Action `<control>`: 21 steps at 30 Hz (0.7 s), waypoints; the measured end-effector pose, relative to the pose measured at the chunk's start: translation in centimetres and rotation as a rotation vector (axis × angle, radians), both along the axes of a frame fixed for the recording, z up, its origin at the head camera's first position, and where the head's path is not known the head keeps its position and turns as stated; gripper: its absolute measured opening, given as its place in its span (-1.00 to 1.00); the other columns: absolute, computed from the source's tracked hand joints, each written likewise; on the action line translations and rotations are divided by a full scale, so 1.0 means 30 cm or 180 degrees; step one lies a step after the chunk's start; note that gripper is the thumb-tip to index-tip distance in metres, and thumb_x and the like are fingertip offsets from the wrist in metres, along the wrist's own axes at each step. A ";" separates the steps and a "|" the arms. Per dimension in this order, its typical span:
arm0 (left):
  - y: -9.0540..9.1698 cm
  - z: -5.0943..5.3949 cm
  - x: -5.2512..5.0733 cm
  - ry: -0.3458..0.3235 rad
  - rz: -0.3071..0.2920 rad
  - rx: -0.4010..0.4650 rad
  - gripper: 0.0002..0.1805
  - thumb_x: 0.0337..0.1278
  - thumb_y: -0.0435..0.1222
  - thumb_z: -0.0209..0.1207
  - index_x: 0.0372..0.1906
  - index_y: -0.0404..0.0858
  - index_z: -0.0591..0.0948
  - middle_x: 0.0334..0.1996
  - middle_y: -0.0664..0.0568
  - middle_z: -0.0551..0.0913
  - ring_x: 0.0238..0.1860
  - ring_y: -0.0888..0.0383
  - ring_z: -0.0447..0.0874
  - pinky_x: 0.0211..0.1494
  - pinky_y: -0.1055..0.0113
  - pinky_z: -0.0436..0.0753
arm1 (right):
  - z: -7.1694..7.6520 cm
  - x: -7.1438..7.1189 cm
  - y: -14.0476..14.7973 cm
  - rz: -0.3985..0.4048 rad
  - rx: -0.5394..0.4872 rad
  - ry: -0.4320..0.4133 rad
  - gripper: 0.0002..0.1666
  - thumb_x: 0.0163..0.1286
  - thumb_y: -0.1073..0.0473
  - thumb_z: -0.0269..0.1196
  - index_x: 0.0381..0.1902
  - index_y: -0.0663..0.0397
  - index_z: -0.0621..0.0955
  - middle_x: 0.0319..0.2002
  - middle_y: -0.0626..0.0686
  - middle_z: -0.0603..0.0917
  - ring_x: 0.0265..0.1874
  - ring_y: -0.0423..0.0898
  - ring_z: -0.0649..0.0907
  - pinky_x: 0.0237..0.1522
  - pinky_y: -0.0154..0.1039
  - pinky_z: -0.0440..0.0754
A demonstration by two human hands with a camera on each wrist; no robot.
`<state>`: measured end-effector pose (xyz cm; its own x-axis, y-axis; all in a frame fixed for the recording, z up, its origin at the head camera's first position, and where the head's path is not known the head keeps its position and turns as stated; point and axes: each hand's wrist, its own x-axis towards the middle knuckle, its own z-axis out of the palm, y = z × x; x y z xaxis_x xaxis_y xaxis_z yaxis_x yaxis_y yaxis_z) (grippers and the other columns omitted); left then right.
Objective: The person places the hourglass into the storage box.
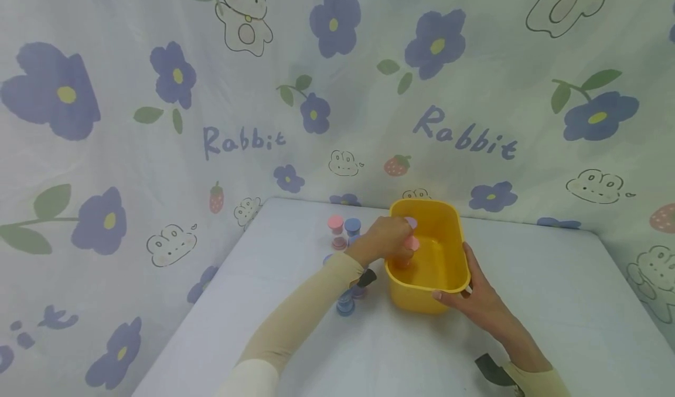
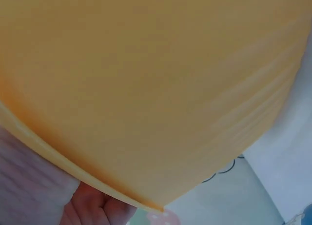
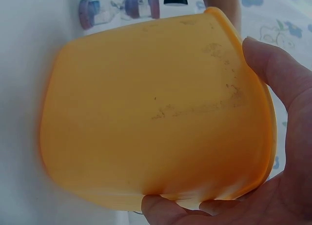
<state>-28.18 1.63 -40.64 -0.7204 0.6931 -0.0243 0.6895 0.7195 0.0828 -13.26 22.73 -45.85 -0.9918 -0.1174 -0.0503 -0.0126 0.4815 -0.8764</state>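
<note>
Pink sand timer (image 1: 412,243) (looks like one, body mostly hidden) is inside the yellow bin (image 1: 419,301), near its left wall. Left hand (image 1: 389,238) reaches over the left rim, fingers curled; it seems to grip the pink timer just under its cap. Right hand (image 1: 477,300) holds the bin's near right corner, thumb at the rim, fingers along the outside wall. Step in hand, my read: handling a timer in the bin while the right hand steadies it; putting in or taking out, cannot tell. Next move calls for a steady bin and left fingers kept clear of the rim and the neighbouring cap.

Bin contents: pink timer plus a purple timer (image 1: 411,222) just beyond the knuckles, held or standing loose, cannot tell; rest of the visible floor is bare. Outside, on the white table (image 1: 532,286): another pink one (image 1: 336,223) beside a blue timer (image 1: 353,225), more near the left sleeve (image 1: 300,309), partly covered.
</note>
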 end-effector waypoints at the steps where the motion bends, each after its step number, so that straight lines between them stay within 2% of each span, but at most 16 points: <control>1: 0.001 0.001 0.001 0.0021 -0.0013 -0.0018 -0.81 0.13 -0.04 0.39 -0.32 0.00 0.63 -0.48 0.20 0.60 -0.43 0.18 0.56 -0.35 0.46 0.57 | -0.001 0.000 0.000 0.0006 -0.0005 0.0006 0.48 0.29 -0.18 0.45 0.66 -0.36 -0.43 0.70 0.22 -0.14 0.58 0.37 0.15 0.45 0.33 0.29; 10: -0.003 0.003 0.013 0.0004 -0.0024 0.0047 -0.82 0.16 -0.06 0.40 -0.32 0.00 0.64 -0.45 0.20 0.60 -0.43 0.19 0.56 -0.33 0.48 0.57 | -0.003 0.003 -0.004 -0.0017 0.0005 -0.0027 0.50 0.27 -0.17 0.47 0.65 -0.36 -0.44 0.70 0.20 -0.15 0.58 0.35 0.16 0.45 0.31 0.32; 17: -0.006 -0.001 0.013 0.0108 -0.0020 0.0053 -0.85 0.19 -0.09 0.36 -0.34 0.00 0.63 -0.42 0.20 0.59 -0.43 0.20 0.54 -0.32 0.47 0.56 | 0.002 0.003 -0.002 0.0014 -0.0047 -0.0003 0.47 0.29 -0.18 0.45 0.65 -0.37 -0.43 0.70 0.20 -0.16 0.59 0.36 0.13 0.46 0.36 0.26; 21: -0.008 0.000 0.017 0.0087 -0.0002 0.0066 -0.87 0.23 -0.09 0.36 -0.30 -0.01 0.65 -0.38 0.20 0.60 -0.40 0.20 0.55 -0.28 0.47 0.58 | 0.003 0.004 -0.003 0.0001 -0.0057 -0.0010 0.47 0.29 -0.19 0.45 0.66 -0.38 -0.42 0.70 0.19 -0.15 0.59 0.35 0.13 0.47 0.36 0.25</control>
